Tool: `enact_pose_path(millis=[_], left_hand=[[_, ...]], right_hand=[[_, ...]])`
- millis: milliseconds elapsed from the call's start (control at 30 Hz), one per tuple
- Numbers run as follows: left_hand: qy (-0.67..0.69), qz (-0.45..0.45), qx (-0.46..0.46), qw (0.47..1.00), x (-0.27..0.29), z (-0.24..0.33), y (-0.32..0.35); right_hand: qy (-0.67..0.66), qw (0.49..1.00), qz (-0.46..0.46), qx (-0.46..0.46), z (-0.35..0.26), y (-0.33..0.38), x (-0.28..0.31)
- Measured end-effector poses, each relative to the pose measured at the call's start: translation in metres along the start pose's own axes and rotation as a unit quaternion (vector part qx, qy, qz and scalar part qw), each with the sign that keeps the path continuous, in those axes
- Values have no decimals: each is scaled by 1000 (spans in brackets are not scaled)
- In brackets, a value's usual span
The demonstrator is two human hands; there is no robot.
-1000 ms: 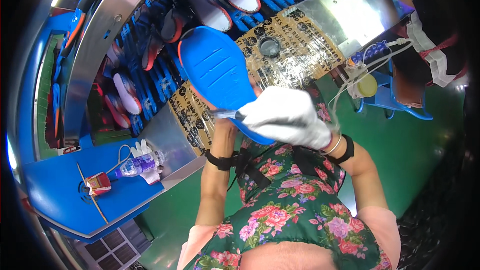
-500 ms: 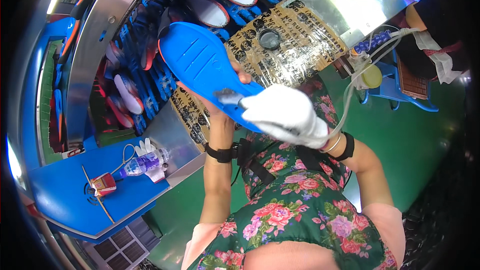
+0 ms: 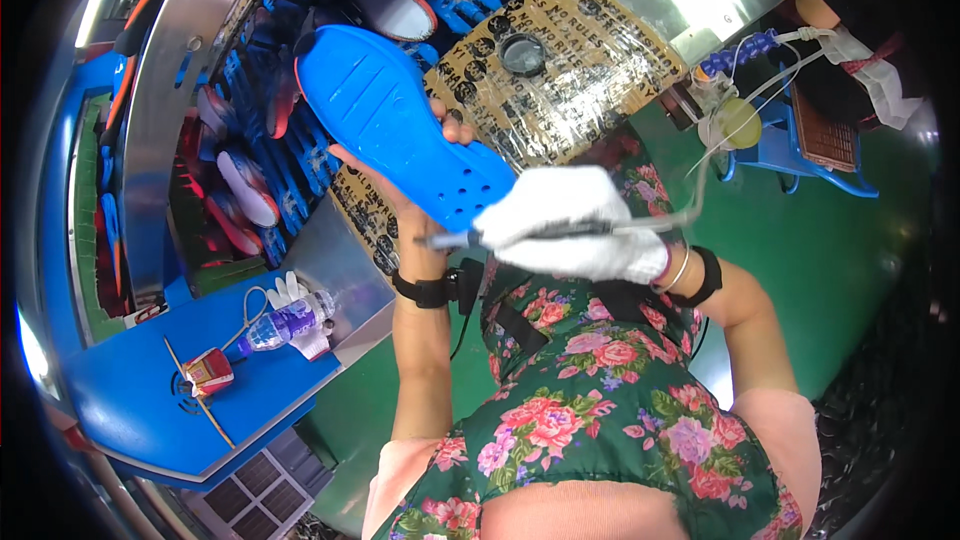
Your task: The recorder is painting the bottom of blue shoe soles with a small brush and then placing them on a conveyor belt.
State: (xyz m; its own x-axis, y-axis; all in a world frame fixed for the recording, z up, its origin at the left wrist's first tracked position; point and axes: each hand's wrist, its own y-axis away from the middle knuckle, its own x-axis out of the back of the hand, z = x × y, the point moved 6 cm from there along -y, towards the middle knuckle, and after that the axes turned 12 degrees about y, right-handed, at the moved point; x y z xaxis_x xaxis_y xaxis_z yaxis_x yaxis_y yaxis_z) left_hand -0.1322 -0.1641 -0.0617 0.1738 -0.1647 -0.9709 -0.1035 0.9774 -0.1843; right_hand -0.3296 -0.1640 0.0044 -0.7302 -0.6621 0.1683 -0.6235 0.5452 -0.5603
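My left hand (image 3: 392, 186), bare, grips a bright blue shoe sole (image 3: 372, 100) from beneath. Its fingertips curl over the sole's far right edge. The sole has grooves at its upper end and several small holes near its lower end. In my right hand (image 3: 572, 230), covered by a white glove, is a thin brush (image 3: 455, 239). A clear tube (image 3: 690, 205) runs from the back of the brush toward the right. The brush tip, blurred, points left just below the sole's lower edge, close to my left wrist; whether it touches anything I cannot tell.
Beyond the sole runs a conveyor rack (image 3: 500, 10) carrying several shoe parts. A taped cardboard ledge (image 3: 570, 70) holds a dark round cap (image 3: 522, 55). On the blue side table (image 3: 110, 390) lie a bottle (image 3: 280, 328), a glove and a red box (image 3: 209, 373). A blue stool (image 3: 815, 170) stands right.
The brush has come off the sole's face and swung to below its lower edge. The dark wet-looking patch there gives way to visible holes. The sole has shifted slightly left and up.
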Motion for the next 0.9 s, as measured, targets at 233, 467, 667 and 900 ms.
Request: enact_pose_path(millis=[233, 467, 667, 900], left_hand=[[-57, 49, 31, 997, 2, 8, -4], [-64, 79, 109, 989, 0, 7, -7], [-105, 68, 181, 975, 12, 10, -1], [-141, 132, 280, 940, 20, 4, 1]], right_hand=[[159, 983, -25, 91, -12, 10, -10], [184, 978, -3, 96, -1, 9, -2], [-117, 988, -95, -46, 18, 13, -14], [116, 975, -149, 117, 3, 18, -29]])
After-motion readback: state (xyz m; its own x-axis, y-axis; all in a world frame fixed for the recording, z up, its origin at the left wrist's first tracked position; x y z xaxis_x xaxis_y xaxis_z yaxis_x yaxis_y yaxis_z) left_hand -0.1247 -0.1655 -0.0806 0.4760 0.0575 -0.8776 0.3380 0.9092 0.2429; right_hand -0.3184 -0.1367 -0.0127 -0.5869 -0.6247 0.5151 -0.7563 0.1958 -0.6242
